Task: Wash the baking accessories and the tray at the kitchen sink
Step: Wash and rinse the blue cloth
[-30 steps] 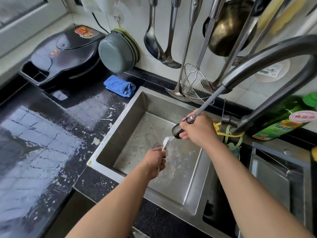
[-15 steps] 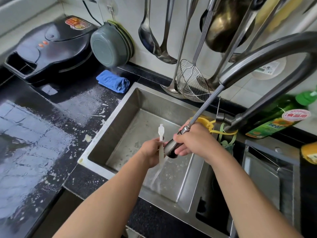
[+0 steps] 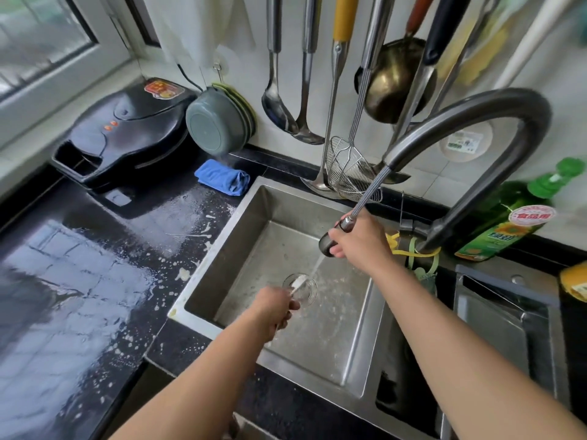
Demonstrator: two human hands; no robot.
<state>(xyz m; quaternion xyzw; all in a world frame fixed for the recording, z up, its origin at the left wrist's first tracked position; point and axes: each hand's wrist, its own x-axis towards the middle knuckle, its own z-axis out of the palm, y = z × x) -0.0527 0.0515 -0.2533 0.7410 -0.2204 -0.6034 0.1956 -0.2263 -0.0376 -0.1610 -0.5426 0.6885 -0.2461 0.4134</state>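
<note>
My left hand (image 3: 275, 308) grips a small white plastic baking tool (image 3: 298, 282) low in the steel sink (image 3: 254, 217), its tip over the drain. My right hand (image 3: 360, 241) holds the pull-out spray head (image 3: 330, 241) of the dark faucet (image 3: 476, 122), with the hose stretched out. A thin stream of water runs from the spray head down onto the white tool's tip. No tray shows in the sink.
A wet black counter (image 3: 79, 281) with foam flecks lies left of the sink. A black electric griddle (image 3: 124, 134), a grey bowl (image 3: 216, 122) and a blue cloth (image 3: 222, 177) sit behind. Ladles and a wire skimmer (image 3: 346, 163) hang above the sink. A green detergent bottle (image 3: 505, 217) stands right.
My left hand has lowered the white tool from upright near the spray head down to the drain. My right hand has lifted the spray head up and away from it.
</note>
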